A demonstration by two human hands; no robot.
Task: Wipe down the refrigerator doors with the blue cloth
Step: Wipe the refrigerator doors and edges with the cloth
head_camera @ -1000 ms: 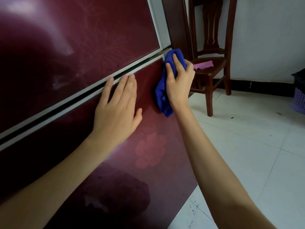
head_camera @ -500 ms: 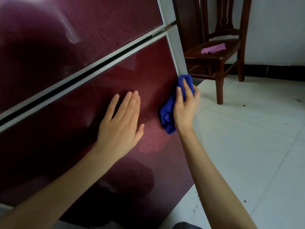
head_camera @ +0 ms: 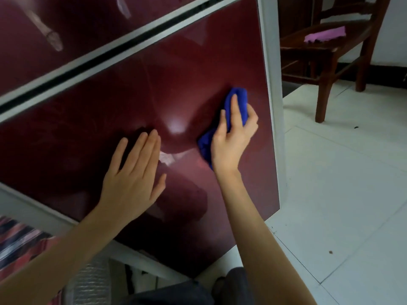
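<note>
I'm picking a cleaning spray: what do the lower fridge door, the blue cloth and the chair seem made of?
Lower fridge door: glossy dark-red panel, perhaps glass or lacquered metal; it shows sharp reflections. Blue cloth: soft matte fabric, likely microfibre; it bunches. Chair: dark brown wood, seemingly varnished.

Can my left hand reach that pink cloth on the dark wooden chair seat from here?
Probably not. The left hand lies flat on the glossy maroon lower refrigerator door, while the pink cloth sits on the dark wooden chair, past the door's right edge and farther back.
</note>
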